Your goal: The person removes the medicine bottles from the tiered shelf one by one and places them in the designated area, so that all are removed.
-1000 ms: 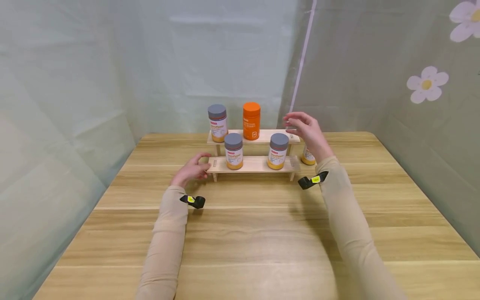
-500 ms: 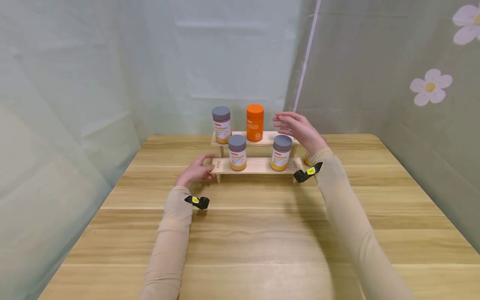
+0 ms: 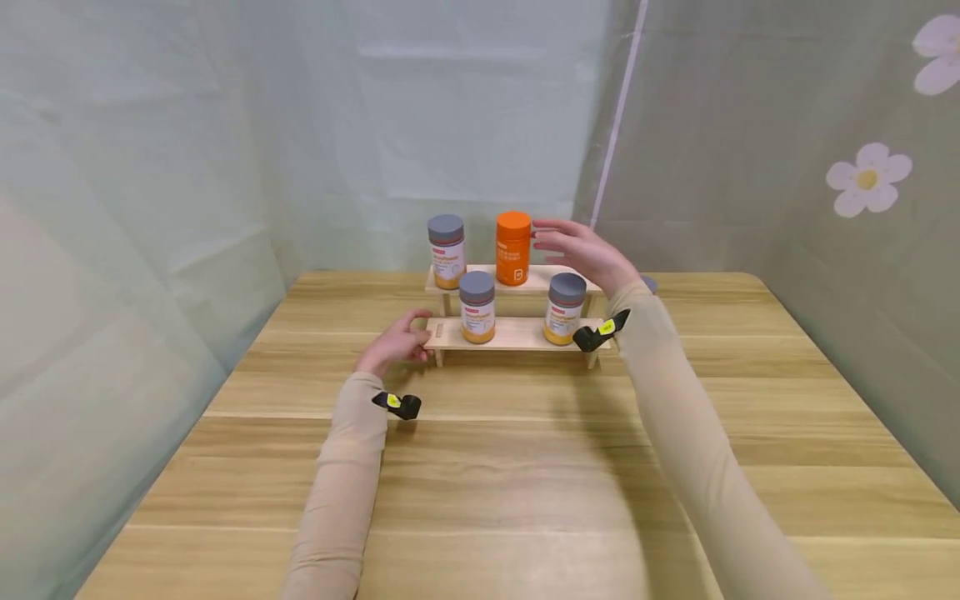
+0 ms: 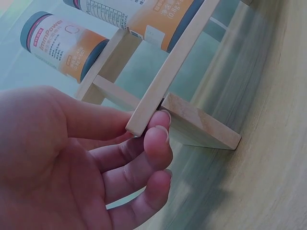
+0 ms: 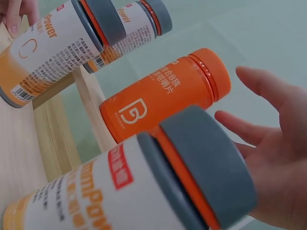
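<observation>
A two-tier wooden rack [image 3: 517, 333] stands on the table. Its upper shelf carries a grey-lidded bottle [image 3: 446, 250] and an orange bottle [image 3: 513, 247]. Two more grey-lidded bottles [image 3: 477, 306] [image 3: 566, 308] stand on the lower shelf. My left hand [image 3: 397, 342] pinches the left end of the lower shelf [image 4: 158, 91], fingertips [image 4: 160, 120] against the board. My right hand [image 3: 577, 247] hovers with fingers spread just right of the orange bottle [image 5: 163, 100], without touching it. In the right wrist view that hand [image 5: 278, 143] is beyond a grey-lidded bottle [image 5: 144, 187].
The wooden table [image 3: 525, 467] is fenced by pale green fabric walls at the back and both sides, with flower prints [image 3: 866, 177] on the right. Behind my right forearm the grey lid of another bottle [image 3: 649, 283] peeks out on the table.
My right hand has moved left over the upper shelf, up to the orange bottle. Its arm now covers most of the bottle behind the rack. My left hand stays at the shelf end.
</observation>
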Tool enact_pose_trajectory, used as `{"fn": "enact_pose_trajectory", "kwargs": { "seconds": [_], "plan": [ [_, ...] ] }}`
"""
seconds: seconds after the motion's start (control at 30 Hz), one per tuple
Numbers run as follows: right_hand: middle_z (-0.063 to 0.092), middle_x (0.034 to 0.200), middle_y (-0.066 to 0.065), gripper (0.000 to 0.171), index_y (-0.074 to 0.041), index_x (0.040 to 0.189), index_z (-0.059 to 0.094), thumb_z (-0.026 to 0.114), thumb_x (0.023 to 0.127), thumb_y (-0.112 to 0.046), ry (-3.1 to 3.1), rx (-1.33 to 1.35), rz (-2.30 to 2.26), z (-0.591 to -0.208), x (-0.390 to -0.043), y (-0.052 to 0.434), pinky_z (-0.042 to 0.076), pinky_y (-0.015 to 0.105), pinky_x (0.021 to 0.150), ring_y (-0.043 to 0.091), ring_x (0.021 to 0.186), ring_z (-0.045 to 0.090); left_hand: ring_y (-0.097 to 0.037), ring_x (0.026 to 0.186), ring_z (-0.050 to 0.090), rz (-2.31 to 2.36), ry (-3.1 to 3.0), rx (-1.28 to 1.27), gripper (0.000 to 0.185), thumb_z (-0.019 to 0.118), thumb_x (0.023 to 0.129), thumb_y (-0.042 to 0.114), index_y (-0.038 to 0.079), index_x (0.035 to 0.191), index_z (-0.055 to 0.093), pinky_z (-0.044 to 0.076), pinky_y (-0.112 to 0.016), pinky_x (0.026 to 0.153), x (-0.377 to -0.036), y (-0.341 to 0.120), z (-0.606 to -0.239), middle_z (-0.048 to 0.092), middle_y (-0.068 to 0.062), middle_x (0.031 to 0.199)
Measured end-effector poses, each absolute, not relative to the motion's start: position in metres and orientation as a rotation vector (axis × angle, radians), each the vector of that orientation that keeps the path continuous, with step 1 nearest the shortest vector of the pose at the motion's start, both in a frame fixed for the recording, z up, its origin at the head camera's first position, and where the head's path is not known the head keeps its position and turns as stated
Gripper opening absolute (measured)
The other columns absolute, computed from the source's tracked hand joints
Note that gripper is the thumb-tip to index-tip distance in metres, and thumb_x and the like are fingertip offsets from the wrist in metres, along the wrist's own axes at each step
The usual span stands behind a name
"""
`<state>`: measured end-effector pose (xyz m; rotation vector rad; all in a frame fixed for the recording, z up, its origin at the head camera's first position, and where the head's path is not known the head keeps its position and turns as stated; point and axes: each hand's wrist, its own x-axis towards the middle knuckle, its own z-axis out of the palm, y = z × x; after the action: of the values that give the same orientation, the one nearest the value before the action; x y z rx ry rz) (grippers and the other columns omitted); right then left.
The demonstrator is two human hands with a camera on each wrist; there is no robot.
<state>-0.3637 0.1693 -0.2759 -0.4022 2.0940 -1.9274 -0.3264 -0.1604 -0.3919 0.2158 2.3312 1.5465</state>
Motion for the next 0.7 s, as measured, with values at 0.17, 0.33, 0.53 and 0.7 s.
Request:
{"fn": "enact_pose_trajectory", "kwargs": {
  "seconds": [0.17,0.33,0.53,0.7],
  "plan": [
    [0.036,0.154,0.008,0.062,-0.010,0.151,0.029,0.057,0.097,-0.019,2.130,-0.410,-1.828,-0.270,-0.367,0.161,0.023,0.046,0.120,0.026,0.142,0.035,-0.006,0.057,0.054,1.547,2.324,0.222,0.052,0.042,0.102,0.008,0.005,0.150,0.021,0.049,-0.022,0.061,-0.327,-0.161,-0.392,0.059,0.001,0.069],
    [0.027,0.158,0.009,0.070,-0.010,0.154,0.019,0.058,0.096,-0.017,2.120,-0.350,-1.813,-0.267,-0.371,0.153,0.018,0.044,0.122,0.024,0.146,0.027,-0.007,0.057,0.054,1.549,2.325,0.225,0.052,0.042,0.102,0.009,0.006,0.150,0.022,0.049,-0.022,0.061,-0.329,-0.160,-0.391,0.059,0.001,0.069],
    [0.025,0.158,0.010,0.076,-0.018,0.154,0.017,0.061,0.093,-0.013,2.097,-0.326,-1.845,-0.266,-0.376,0.146,0.020,0.044,0.122,0.025,0.145,0.028,-0.007,0.058,0.055,1.539,2.331,0.237,0.050,0.041,0.103,0.009,0.006,0.149,0.023,0.049,-0.022,0.062,-0.331,-0.157,-0.391,0.060,0.001,0.071],
    [0.030,0.155,0.013,0.079,-0.023,0.153,0.014,0.062,0.092,-0.008,2.094,-0.353,-1.843,-0.266,-0.381,0.136,0.024,0.045,0.120,0.028,0.141,0.033,-0.007,0.058,0.055,1.533,2.342,0.234,0.050,0.041,0.102,0.009,0.006,0.149,0.024,0.048,-0.024,0.062,-0.331,-0.157,-0.392,0.061,0.002,0.070]
  ]
}}
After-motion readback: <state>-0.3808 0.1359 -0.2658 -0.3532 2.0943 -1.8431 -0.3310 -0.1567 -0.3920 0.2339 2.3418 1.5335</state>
